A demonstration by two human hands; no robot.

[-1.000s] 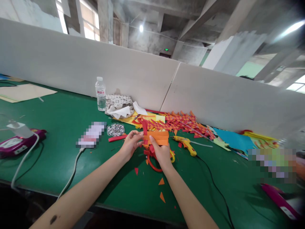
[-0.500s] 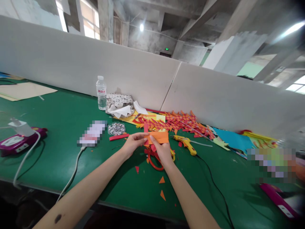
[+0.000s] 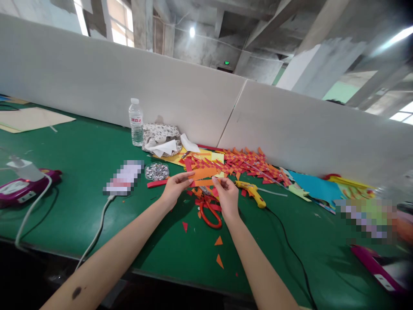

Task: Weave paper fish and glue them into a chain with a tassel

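Observation:
Orange paper strips (image 3: pixel 204 174) are stretched between my two hands, above the scraps on the table. My left hand (image 3: pixel 174 191) pinches their left end, where a red paper strip (image 3: pixel 188 164) stands up. My right hand (image 3: pixel 228 196) has thumb and finger closed on the right end of the lower orange strip. Below the paper lie red-handled scissors (image 3: pixel 211 217), their blades partly covered by scraps. Behind my hands are several woven red and orange paper fish (image 3: pixel 248 163). A yellow glue gun (image 3: pixel 254 194) lies right of my right hand.
Left of my hands are a round box of googly eyes (image 3: pixel 157 171), a blurred-out phone (image 3: pixel 124 177) on a white cable and a purple power strip (image 3: pixel 29 187). A water bottle (image 3: pixel 136 125) and spotted cloth (image 3: pixel 161 135) stand by the partition (image 3: pixel 180 94). Orange triangles (image 3: pixel 219 260) lie in front.
My right hand has shifted right and slightly up, pulling away from the left. The folded-looking orange piece now shows as separate strips, and the red strip leans further left.

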